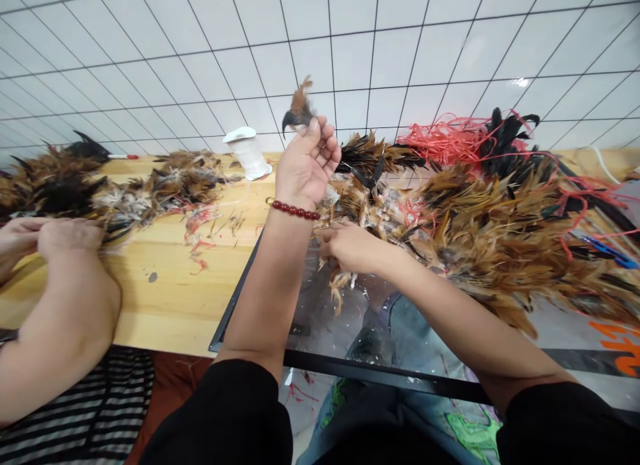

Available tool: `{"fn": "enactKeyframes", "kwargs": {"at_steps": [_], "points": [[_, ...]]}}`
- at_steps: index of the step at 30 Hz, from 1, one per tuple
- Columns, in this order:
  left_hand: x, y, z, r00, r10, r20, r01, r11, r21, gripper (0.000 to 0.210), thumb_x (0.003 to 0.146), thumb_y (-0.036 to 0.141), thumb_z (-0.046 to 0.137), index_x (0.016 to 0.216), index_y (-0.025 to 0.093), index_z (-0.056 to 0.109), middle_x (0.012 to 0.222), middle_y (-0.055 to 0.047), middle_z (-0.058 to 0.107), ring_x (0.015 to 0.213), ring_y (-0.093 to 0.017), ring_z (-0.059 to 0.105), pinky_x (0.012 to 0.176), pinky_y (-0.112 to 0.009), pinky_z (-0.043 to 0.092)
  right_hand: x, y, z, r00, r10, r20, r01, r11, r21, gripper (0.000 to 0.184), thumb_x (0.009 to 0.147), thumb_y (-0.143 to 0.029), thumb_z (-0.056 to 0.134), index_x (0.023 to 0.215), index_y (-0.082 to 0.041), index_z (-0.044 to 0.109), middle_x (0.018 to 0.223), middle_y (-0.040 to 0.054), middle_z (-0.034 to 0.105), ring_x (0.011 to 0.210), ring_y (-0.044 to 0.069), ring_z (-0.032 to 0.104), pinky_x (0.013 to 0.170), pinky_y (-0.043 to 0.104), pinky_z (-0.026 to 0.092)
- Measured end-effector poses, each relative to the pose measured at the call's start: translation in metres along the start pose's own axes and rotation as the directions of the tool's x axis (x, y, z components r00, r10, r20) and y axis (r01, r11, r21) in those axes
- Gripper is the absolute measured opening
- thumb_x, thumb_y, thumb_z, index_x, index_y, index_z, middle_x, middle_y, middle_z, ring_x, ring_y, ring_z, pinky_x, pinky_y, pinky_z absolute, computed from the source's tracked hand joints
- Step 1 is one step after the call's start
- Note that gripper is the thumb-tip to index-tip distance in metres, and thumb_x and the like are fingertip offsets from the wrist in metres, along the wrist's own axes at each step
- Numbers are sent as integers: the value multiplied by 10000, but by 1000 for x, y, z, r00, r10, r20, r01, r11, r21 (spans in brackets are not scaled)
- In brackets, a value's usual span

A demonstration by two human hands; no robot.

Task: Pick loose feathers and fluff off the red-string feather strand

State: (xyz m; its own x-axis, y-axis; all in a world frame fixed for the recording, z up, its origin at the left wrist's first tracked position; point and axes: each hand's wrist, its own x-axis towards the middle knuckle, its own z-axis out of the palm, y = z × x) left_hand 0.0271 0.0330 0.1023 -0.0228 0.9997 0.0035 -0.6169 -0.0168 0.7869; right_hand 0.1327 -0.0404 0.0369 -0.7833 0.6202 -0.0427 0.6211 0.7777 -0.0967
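My left hand [309,161], raised in front of the tiled wall, pinches a small tuft of brown and black feathers [300,108] between thumb and fingers. A dark red bead bracelet [295,210] circles that wrist. Lower and to the right, my right hand [357,248] is closed at the near left edge of a large heap of brown feathers [480,218]. Its fingers are curled on feathers there, and the fingertips are partly hidden. Loose pale feathers [340,288] lie just below it on the glass top [325,318].
A white spool [247,155] stands on the wooden table [170,305]. Pink-red strands [445,141] and black feathers [500,141] lie behind the heap. At left, a co-worker's hands [70,238] rest by another feather pile [55,178]. A blue clip-like object [610,251] lies far right.
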Motion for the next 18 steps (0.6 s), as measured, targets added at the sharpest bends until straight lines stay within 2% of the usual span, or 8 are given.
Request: {"fn": "enactKeyframes", "kwargs": {"at_steps": [2,3,8,10,12,15,18], "points": [[1,8,-4,999,37,-15,-38,999,-14,105,906,307,686,862,214,705,855,-11,749,892,-141,731,773,-201,563,-4,5,-4,997,50,54,-53,997,58,245,837,-129,580,936,-209,789,1008,75,740,946,227,641,730,333,367],[2,12,-5,998,55,-22,-56,998,-21,100,909,305,684,865,218,705,852,-8,748,888,-139,730,770,-199,562,-6,9,-7,995,95,40,-97,993,73,263,836,-124,576,960,-219,788,1007,70,746,939,224,650,720,328,371],[4,20,-10,993,105,-52,-107,994,-34,109,900,315,695,969,235,721,869,-19,749,909,-151,734,784,-210,567,7,26,-13,935,299,-190,-307,952,-13,382,897,-122,494,1179,-232,726,1091,119,717,995,260,660,772,351,401],[5,20,-10,992,114,-55,-115,993,-32,137,904,321,689,1010,240,721,875,-24,751,913,-155,734,794,-218,573,21,28,-9,916,337,-215,-356,933,-57,406,931,-142,450,1241,-234,695,1144,150,689,1055,289,645,816,375,408],[6,21,-11,992,116,-51,-117,993,-26,139,909,324,681,1017,245,723,887,-22,753,915,-156,733,797,-221,574,35,29,-5,901,384,-201,-406,911,-80,396,944,-147,426,1219,-212,704,1196,177,662,1124,314,618,862,397,407],[7,26,-14,992,119,-52,-120,993,-22,124,915,329,673,991,249,728,907,-17,754,930,-154,730,796,-210,568,40,36,-5,898,400,-185,-412,911,-29,310,925,-170,477,1060,-198,755,1178,158,665,1127,309,606,872,393,411],[7,34,-17,987,139,-79,-141,990,-23,152,929,339,652,1029,255,730,896,-20,753,927,-148,726,793,-201,565,21,46,-14,883,362,-298,-347,932,102,262,900,-196,533,1021,-230,763,1131,102,673,1029,255,621,825,352,419]]}}
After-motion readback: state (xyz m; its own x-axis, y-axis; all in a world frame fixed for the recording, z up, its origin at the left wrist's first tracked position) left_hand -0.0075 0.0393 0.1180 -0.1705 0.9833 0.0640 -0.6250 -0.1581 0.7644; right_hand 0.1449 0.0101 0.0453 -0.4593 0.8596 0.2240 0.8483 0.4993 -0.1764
